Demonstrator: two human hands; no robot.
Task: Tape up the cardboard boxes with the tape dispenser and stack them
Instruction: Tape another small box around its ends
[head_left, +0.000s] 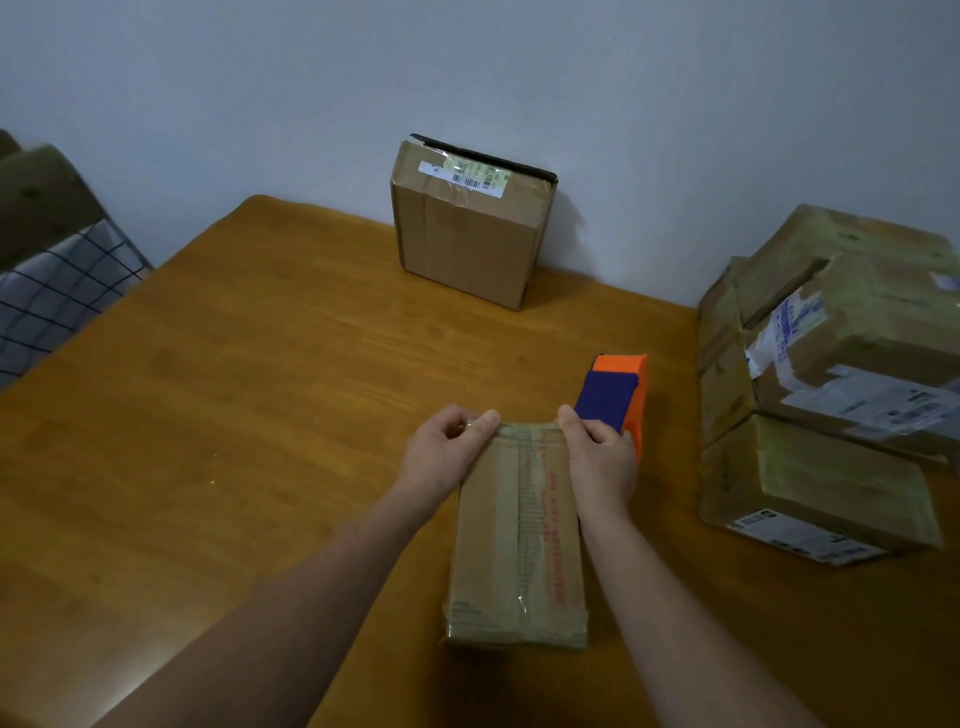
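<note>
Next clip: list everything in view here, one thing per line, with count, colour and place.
flat box: one, brown, lying nearest the camera.
tape dispenser: one, orange and blue, right of the flat box's far end.
upright box: one, brown, against the far wall.
stacked boxes: several, brown, labelled, right side.
table: one, orange-brown wood.
chair: one, checked cushion, far left.
left hand: pinches flat box's far left corner.
right hand: holds its far right corner.

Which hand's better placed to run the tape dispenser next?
Probably right: the right hand sits against the tape dispenser at the far right corner of the box; the left hand pinches its far left corner.
</note>
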